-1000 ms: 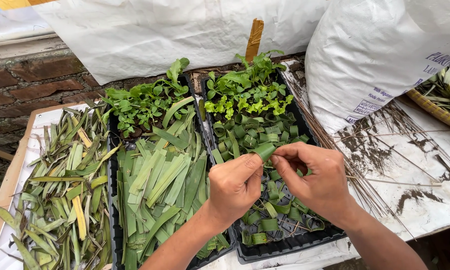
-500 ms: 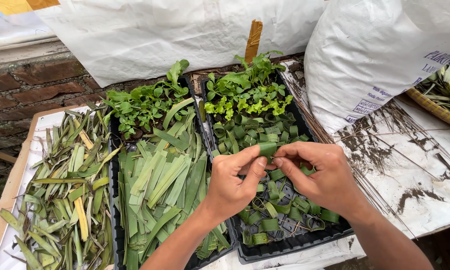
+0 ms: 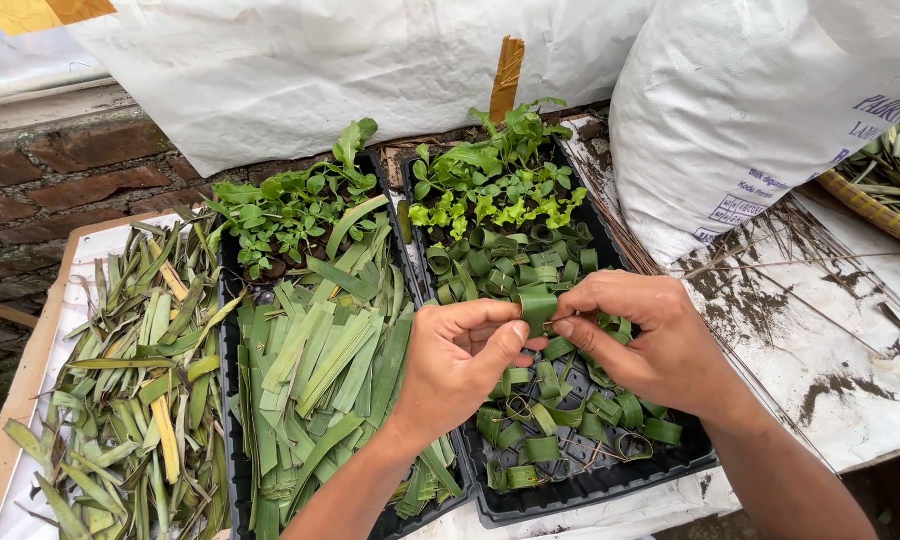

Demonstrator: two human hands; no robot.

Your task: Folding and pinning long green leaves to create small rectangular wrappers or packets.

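Note:
My left hand [image 3: 457, 362] and my right hand [image 3: 650, 340] meet over the right black tray [image 3: 590, 487]. Together their fingertips pinch a short green leaf strip [image 3: 537, 307], bent into a loop. Beneath them the right tray holds several rolled leaf rings [image 3: 560, 420] in front and small green seedlings [image 3: 495, 185] at the back. The left black tray [image 3: 232, 470] is piled with flat cut leaf strips [image 3: 320, 370], with more seedlings [image 3: 290, 205] behind them.
A heap of loose long leaves [image 3: 120, 380] lies on white sheeting at the left. A large white sack [image 3: 770, 110] stands at the right, beside a woven basket [image 3: 880, 210]. White sheeting [image 3: 320, 60] hangs behind; soil and thin sticks [image 3: 770, 290] litter the right side.
Both hands have kept working the leaf strip between the fingertips, shifting slightly up and bending it into a tighter loop. The trays and leaf piles have not moved.

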